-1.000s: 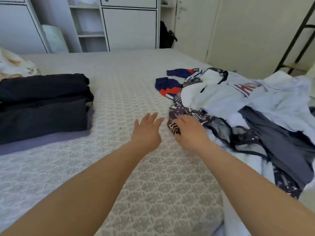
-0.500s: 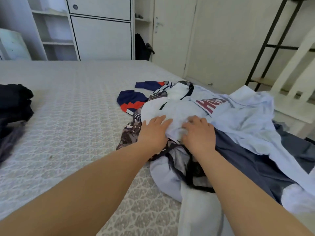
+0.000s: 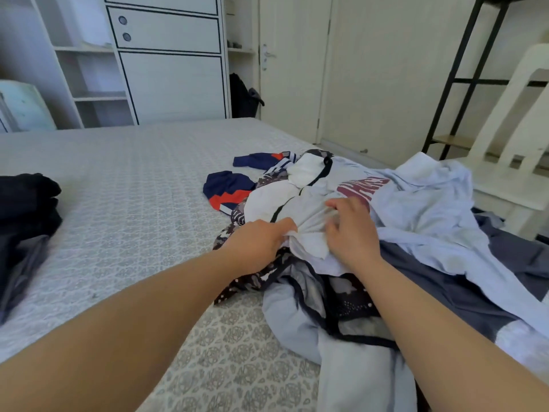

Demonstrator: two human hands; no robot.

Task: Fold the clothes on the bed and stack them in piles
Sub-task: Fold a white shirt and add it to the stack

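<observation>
Looks like the pick-up step: both hands are in the unfolded heap (image 3: 401, 233) at about 2 o'clock on the bed (image 3: 133, 188), going for the white tee (image 3: 297, 203) with the dark trim and red lettering. Left hand (image 3: 255, 245) has its fingers curled and is pinching a bunched bit of the tee's white cloth. Right hand (image 3: 350, 236) sits on the tee just beside it, fingers bent and digging into the fabric, so I'd call that a grip too (thumb side is hidden, not 100% sure).

Next move, my guess: lift the tee clear of the heap and spread it flat on the bare patch of bed at 10 to 11 o'clock. It lies over a dark patterned piece (image 3: 252, 281) and next to a pale blue shirt (image 3: 430, 209) and grey cloth (image 3: 475, 292), so it could drag neighbours along. A navy and orange item (image 3: 225, 188) sits at the heap's 11 o'clock edge.

The folded dark pile (image 3: 26, 209) is well apart at 9 o'clock, so plenty's left to do.

Bed cover is pale with a grey lattice print. Room: white cabinet (image 3: 166, 63) with shelves at 12, a door (image 3: 291, 69) to its right, black rack (image 3: 463, 69) and white chair (image 3: 517, 138) at 2 to 3 o'clock.
</observation>
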